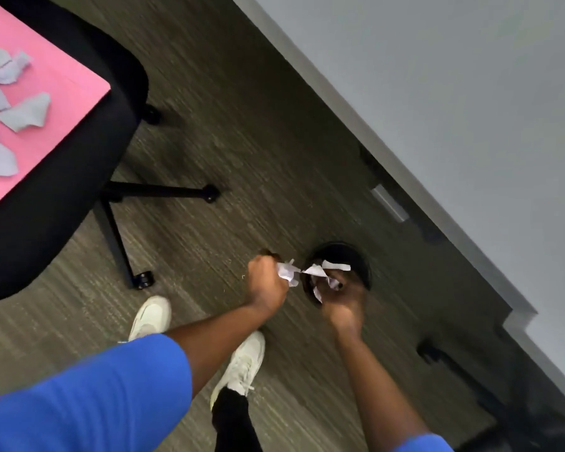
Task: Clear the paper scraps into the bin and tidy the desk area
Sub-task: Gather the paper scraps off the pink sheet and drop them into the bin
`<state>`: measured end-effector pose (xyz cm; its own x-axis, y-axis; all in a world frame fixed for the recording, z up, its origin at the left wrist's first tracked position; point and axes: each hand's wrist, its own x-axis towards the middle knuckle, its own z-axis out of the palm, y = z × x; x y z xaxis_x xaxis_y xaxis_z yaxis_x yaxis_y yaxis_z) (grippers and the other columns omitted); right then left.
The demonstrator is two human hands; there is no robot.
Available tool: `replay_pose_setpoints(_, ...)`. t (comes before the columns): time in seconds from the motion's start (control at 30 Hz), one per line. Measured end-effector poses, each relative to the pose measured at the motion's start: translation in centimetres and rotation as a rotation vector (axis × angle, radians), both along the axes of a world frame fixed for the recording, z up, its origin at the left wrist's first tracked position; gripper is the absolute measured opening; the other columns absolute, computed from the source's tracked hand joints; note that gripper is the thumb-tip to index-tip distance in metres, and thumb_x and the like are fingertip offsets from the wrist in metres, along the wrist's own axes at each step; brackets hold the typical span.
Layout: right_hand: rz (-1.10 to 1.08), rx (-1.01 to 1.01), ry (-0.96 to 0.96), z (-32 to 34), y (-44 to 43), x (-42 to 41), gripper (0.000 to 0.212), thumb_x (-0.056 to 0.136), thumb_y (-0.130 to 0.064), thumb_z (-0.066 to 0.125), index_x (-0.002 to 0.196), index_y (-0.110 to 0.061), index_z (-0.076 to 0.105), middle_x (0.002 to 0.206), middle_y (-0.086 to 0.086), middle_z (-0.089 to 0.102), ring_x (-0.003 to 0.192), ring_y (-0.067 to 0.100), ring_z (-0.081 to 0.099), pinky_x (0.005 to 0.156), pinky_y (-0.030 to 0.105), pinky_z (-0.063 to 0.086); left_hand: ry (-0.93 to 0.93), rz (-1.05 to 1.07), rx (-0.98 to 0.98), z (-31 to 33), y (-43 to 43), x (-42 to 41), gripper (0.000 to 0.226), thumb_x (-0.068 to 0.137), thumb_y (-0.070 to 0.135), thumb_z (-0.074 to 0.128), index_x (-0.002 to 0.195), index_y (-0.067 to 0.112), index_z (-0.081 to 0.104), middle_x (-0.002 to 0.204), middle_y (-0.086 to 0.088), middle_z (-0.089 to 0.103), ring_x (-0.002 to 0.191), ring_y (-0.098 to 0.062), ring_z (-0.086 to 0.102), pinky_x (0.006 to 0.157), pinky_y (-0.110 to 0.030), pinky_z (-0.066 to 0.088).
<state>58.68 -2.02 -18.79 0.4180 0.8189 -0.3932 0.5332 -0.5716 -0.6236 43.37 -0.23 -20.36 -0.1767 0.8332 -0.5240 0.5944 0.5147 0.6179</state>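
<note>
Paper scraps, white, torn and crumpled, are bunched in both fists over the floor: the left hand (268,282) is clenched round a small wad (287,272), and the right hand (340,300) grips another bunch of ragged strips (320,270) right at the mouth of the round black bin (356,256). Below them stand white laced trainers (242,363) on dark, streaky, short-pile carpet (242,141). Judging by this, the dumping step is in hand; the next move calls for bringing the left fist over the rim beside the right and letting both go, low enough that the light pieces do not flutter aside. Farther off, a black swivel chair (79,207) on castors stands by the smooth pink surface (62,83), where more flat, jagged pale scraps (26,112) lie uncollected, so further trips look necessary.
</note>
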Motion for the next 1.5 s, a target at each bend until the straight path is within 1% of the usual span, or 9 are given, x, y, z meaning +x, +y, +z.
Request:
replay_pose_setpoints(0.1,0.010,0.060,-0.063,-3.4,-0.6,3.3,0.020,0.087,-0.017,0.084,0.107,-0.014,0.084,0.105,0.006,0.080,0.088,0.015,0.068,0.076,0.016,0.044,-0.110,0.062,0.011,-2.9,0.4,4.4,0.008,0.081,-0.002,0.078,0.088,-0.004,0.080,0.092,-0.025,0.079,0.071,-0.008,0.073,0.073,-0.031,0.058)
replay_pose_setpoints(0.2,-0.040,0.103,-0.085,-6.3,-1.1,5.8,0.019,0.082,-0.012,0.088,0.100,-0.008,0.084,0.095,0.011,0.081,0.084,0.019,0.070,0.069,0.005,0.040,-0.064,-0.015,-0.016,-5.8,0.8,7.5,0.014,0.083,0.014,0.083,0.096,0.010,0.085,0.098,-0.017,0.081,0.089,-0.030,0.079,0.074,-0.024,0.053)
replay_pose_setpoints(0.33,-0.063,0.022,-0.128,-9.8,-0.9,8.3,0.019,0.081,-0.018,0.089,0.095,-0.006,0.084,0.088,0.017,0.079,0.083,0.034,0.074,0.072,0.034,0.052,-0.126,-0.014,-0.061,-9.7,1.2,10.6,0.024,0.087,0.009,0.075,0.109,0.007,0.083,0.113,-0.021,0.079,0.105,-0.036,0.076,0.090,-0.036,0.056)
replay_pose_setpoints(0.53,-0.065,-0.148,-0.073,-14.3,0.5,11.5,0.028,0.087,-0.019,0.084,0.113,-0.012,0.080,0.111,0.012,0.079,0.104,0.031,0.073,0.081,0.028,0.047,-0.174,-0.091,-0.143,-14.2,2.0,14.0,0.032,0.091,0.018,0.075,0.120,0.006,0.075,0.126,-0.016,0.075,0.119,-0.032,0.072,0.098,-0.035,0.054)
replay_pose_setpoints(0.77,-0.147,-0.170,0.006,-15.0,0.7,11.8,0.035,0.090,-0.003,0.065,0.120,-0.018,0.078,0.124,0.015,0.074,0.108,0.040,0.073,0.089,0.059,0.062,-0.176,-0.390,-0.235,-16.0,0.9,13.7,0.081,0.101,0.028,0.062,0.165,0.001,0.019,0.171,-0.023,0.023,0.157,-0.036,0.030,0.122,-0.035,0.031)
replay_pose_setpoints(1.03,0.052,-0.085,-0.057,-8.9,0.2,5.9,0.027,0.090,0.002,0.071,0.117,-0.003,0.074,0.118,0.016,0.075,0.110,0.034,0.071,0.096,0.050,0.058,-0.104,-0.618,-0.411,-10.9,-2.1,6.5,0.046,0.104,0.037,0.059,0.137,0.006,0.063,0.141,-0.019,0.064,0.133,-0.037,0.060,0.107,-0.041,0.050)
replay_pose_setpoints(1.17,0.190,-0.049,-0.087,-4.1,2.0,-0.3,0.037,0.088,0.001,0.072,0.122,-0.010,0.074,0.118,0.012,0.075,0.098,0.013,0.062,0.085,0.007,0.040,-0.135,-0.428,-0.393,-6.1,-3.2,0.8,0.033,0.097,0.024,0.059,0.124,0.009,0.072,0.129,-0.014,0.073,0.123,-0.032,0.068,0.098,-0.031,0.053)
replay_pose_setpoints(1.27,0.256,-0.088,0.014,-0.3,3.5,-5.8,0.045,0.089,-0.005,0.070,0.132,-0.020,0.068,0.122,0.004,0.075,0.113,0.021,0.068,0.100,0.031,0.050,-0.165,-0.292,-0.336,-2.4,-3.1,-3.8,0.031,0.092,0.016,0.057,0.115,0.010,0.077,0.122,-0.009,0.078,0.122,-0.026,0.070,0.097,-0.029,0.054)
replay_pose_setpoints(1.5,0.445,0.074,0.053,7.4,7.7,-18.1,0.046,0.087,-0.015,0.080,0.129,-0.030,0.067,0.110,-0.008,0.069,0.098,0.012,0.070,0.093,0.034,0.056,0.026,-0.067,-0.148,6.2,-1.3,-16.4,0.024,0.098,0.031,0.058,0.110,0.017,0.073,0.113,-0.004,0.079,0.113,-0.027,0.070,0.092,-0.034,0.050)
